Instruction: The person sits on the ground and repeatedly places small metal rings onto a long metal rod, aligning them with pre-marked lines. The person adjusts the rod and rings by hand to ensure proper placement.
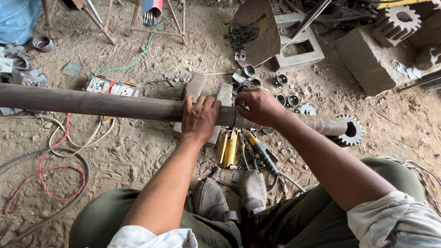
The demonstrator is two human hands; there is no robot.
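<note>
A long rusty steel pipe [92, 104] lies across the view, resting on two bricks [196, 85]. Its right part is a lighter, ringed shaft [321, 124] that ends at a toothed gear [353, 131]. My left hand [200, 118] wraps over the pipe above the bricks. My right hand [258, 106] grips the pipe where the dark part meets the lighter shaft. Below the pipe, by my feet [232, 195], lie yellow-handled tools [228, 148] and a welding electrode holder [262, 151].
Sandy ground all around. Red and grey cables [55, 174] loop at the left, with a socket board [111, 87] behind the pipe. Several short metal rings [280, 80] lie beyond my hands. A concrete block [367, 57] with a big gear [397, 20] stands at top right.
</note>
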